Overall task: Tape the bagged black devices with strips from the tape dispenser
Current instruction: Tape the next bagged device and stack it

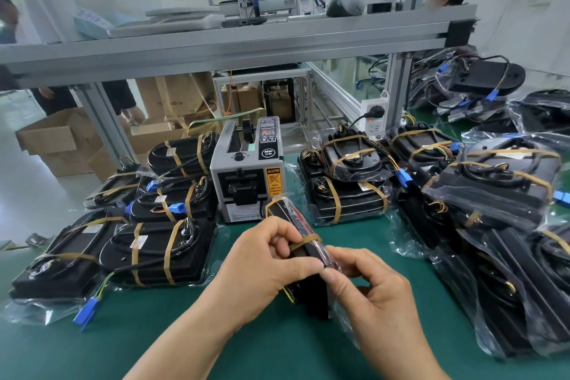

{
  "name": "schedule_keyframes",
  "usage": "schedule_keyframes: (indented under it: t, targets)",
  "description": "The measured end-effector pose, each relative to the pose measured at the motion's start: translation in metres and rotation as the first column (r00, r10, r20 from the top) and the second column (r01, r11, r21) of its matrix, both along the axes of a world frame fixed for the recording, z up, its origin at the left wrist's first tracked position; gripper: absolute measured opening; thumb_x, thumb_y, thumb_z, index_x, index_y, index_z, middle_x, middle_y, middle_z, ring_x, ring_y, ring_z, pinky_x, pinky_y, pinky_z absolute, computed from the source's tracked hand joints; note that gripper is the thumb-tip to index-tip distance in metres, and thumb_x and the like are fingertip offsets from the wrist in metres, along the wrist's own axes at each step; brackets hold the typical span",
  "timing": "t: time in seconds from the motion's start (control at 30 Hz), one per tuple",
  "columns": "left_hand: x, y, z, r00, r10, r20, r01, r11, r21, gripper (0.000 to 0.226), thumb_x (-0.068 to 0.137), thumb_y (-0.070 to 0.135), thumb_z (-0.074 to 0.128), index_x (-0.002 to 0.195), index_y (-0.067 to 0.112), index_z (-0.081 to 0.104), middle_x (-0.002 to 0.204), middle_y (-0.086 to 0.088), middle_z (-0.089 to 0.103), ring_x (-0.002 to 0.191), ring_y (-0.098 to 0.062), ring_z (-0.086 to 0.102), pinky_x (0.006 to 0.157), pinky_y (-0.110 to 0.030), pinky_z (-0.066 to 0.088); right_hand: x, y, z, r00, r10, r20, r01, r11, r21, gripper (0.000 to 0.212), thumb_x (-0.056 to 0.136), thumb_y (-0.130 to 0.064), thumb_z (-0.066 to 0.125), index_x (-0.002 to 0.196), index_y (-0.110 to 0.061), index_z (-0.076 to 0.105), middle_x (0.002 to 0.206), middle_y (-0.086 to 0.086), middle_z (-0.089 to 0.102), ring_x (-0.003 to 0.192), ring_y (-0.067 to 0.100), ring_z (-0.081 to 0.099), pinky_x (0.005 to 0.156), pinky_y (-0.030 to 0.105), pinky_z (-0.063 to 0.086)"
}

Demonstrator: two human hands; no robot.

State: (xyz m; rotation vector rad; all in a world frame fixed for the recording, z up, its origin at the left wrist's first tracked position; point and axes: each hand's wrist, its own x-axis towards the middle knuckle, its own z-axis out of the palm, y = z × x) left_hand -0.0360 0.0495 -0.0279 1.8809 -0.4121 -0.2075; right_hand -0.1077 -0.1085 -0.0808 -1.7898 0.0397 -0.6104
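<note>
Now my left hand [271,259] and right hand [373,293] both grip a bagged device [313,295], held on edge between them above the worktop [262,348]. Just beyond my hands stands the dispenser [246,173], with taped devices [160,253] either side.

You are holding one bagged device [308,259] on its edge between your left hand [262,259] and right hand [373,284], above the near middle of the table [216,348]. The tape dispenser [246,173] is standing just behind it. Taped devices [160,253] are lying in rows to the dispenser's left, and a stack [348,191] is sitting just to its right. A larger pile [499,194] is crowding your right side. A power socket [373,116] is hanging on the frame post [398,92] behind the stack. A shelf [216,46] is running overhead, and cardboard boxes [58,139] are sitting on the floor beyond the table's far left.
</note>
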Motion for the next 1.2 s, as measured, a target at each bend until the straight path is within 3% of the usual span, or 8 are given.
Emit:
schedule_keyframes:
  t: [0.23,0.37,0.5,0.63,0.77,0.9,1.1,1.2]
  targets:
    - [0.001,0.003,-0.005,0.995,0.050,-0.085,-0.060,0.991,-0.123,0.015,0.078,0.012,0.081,0.078,0.022,0.071,0.067,0.002,0.057,0.063,-0.009,0.051,0.059,-0.017,0.045,-0.002,0.002,0.004,0.999,0.020,-0.034,-0.021,1.000,-0.019,0.028,0.079,-0.010,0.080,0.092,-0.035,0.077,0.084,-0.014,0.070,0.082,0.005,0.065,0.062,0.009,0.047]
    - [-0.002,0.003,-0.011,0.994,0.063,-0.084,-0.076,0.986,-0.152,0.015,0.080,0.011,0.078,0.079,0.023,0.069,0.066,0.005,0.055,0.062,-0.008,0.049,0.057,-0.017,0.044,0.003,-0.003,0.024,0.994,0.006,-0.110,-0.013,0.998,-0.064,0.005,0.081,-0.040,0.071,0.079,-0.037,0.075,0.086,-0.016,0.070,0.084,0.002,0.065,0.068,0.011,0.047]
    - [-0.001,0.001,-0.012,0.990,0.083,-0.115,-0.101,0.981,-0.165,0.018,0.078,0.010,0.080,0.084,0.015,0.064,0.064,0.008,0.055,0.058,-0.006,0.049,0.055,-0.015,0.042,0.041,-0.003,0.059,0.979,-0.072,-0.188,0.020,0.964,-0.266,0.029,0.074,-0.060,0.066,0.078,-0.031,0.063,0.081,-0.014,0.065,0.078,0.000,0.061,0.071,0.021,0.049]
    - [-0.001,0.000,-0.010,0.989,0.088,-0.120,-0.106,0.981,-0.160,0.023,0.069,0.020,0.082,0.079,0.015,0.062,0.060,0.010,0.052,0.055,-0.004,0.045,0.053,-0.014,0.039,0.093,0.014,0.080,0.937,-0.073,-0.341,-0.120,0.851,-0.511,0.029,0.076,-0.051,0.070,0.080,-0.026,0.056,0.080,-0.010,0.061,0.079,0.013,0.059,0.073,0.033,0.051]
    - [-0.001,0.000,-0.009,0.989,0.097,-0.110,-0.114,0.982,-0.153,0.027,0.061,0.027,0.080,0.076,0.016,0.061,0.055,0.015,0.049,0.051,-0.001,0.042,0.050,-0.012,0.035,0.115,0.025,0.074,0.925,-0.114,-0.364,-0.148,0.771,-0.619,0.026,0.076,-0.046,0.068,0.076,-0.026,0.051,0.078,-0.010,0.058,0.083,0.017,0.057,0.062,0.031,0.038]
    - [0.004,0.005,-0.012,0.989,0.083,-0.119,-0.097,0.988,-0.119,0.024,0.074,0.016,0.084,0.078,0.016,0.061,0.055,0.017,0.048,0.053,-0.001,0.042,0.052,-0.012,0.037,0.124,0.024,0.068,0.925,-0.130,-0.358,-0.122,0.790,-0.601,0.021,0.090,-0.039,0.057,0.073,-0.028,0.049,0.084,-0.007,0.058,0.090,0.022,0.059,0.072,0.032,0.042]
    - [0.012,0.012,-0.001,0.981,0.001,-0.194,-0.024,0.993,-0.119,0.018,0.068,0.025,0.085,0.069,0.024,0.068,0.061,0.006,0.056,0.054,-0.007,0.047,0.053,-0.016,0.041,0.127,0.021,0.054,0.912,-0.123,-0.392,-0.076,0.887,-0.456,0.028,0.098,-0.034,0.052,0.072,-0.025,0.046,0.078,-0.007,0.055,0.081,0.020,0.054,0.072,0.033,0.039]
    - [0.048,0.014,0.002,0.884,0.223,-0.410,-0.358,0.887,-0.290,0.016,0.087,0.020,0.073,0.071,0.018,0.070,0.059,0.004,0.054,0.047,-0.007,0.042,0.050,-0.018,0.038,0.127,0.015,0.051,0.901,-0.102,-0.421,-0.086,0.911,-0.404,0.030,0.100,-0.033,0.049,0.073,-0.023,0.044,0.078,-0.006,0.054,0.074,0.016,0.050,0.069,0.031,0.036]
